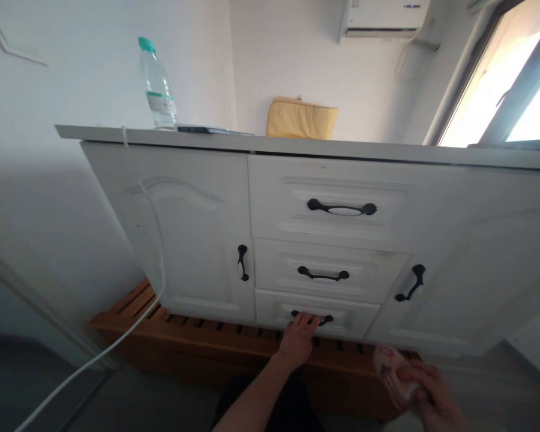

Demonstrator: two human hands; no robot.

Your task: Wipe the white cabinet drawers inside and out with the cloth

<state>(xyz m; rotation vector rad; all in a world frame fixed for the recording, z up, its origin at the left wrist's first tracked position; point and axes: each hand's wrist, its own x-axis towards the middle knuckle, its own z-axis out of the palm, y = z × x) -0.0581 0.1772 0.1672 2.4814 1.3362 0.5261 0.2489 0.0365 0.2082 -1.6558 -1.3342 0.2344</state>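
My left hand (298, 339) reaches to the bottom drawer (355, 318) of a white cabinet, its fingers closed over the black drawer handle (327, 320). The drawer front sits flush with the cabinet. Lower right, my right hand (427, 387) grips a crumpled pink-and-white cloth (392, 375), slightly blurred, in front of the wooden slatted base. Above the left hand are the middle drawer (270, 264) and the top drawer (274, 198), both shut, each with a dark handle.
On the cabinet top (387, 150) stand a clear bottle (159, 90) with a green cap and a flat dark device (202, 129). A white cable (162, 258) hangs down the left door. The slatted wooden base (184, 336) juts out below. A yellow padded piece (301, 119) shows behind.
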